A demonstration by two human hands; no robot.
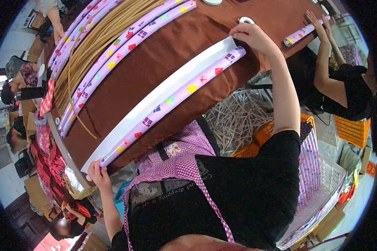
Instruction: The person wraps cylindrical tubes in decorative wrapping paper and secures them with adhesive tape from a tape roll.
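Observation:
A long roll of lilac wrapping paper (157, 108) printed with small coloured gifts lies along the near side of the brown-covered table. Its loose white edge (155, 93) is unrolled in a strip on the far side. My left hand (99, 176) is closed around the roll's left end. At the other end, my right hand (252, 37) pinches the corner of the white edge between thumb and fingers. Just beyond the right hand lies a white ring, perhaps a roll of tape (247, 19).
Finished-looking rolls (125, 48) and a bundle of thin tan sticks (100, 37) lie at the back left. At the right, a co-worker's hands (320, 27) press on another roll (299, 35). Below are shredded paper strips (234, 115) and a white crate (333, 169) beside me.

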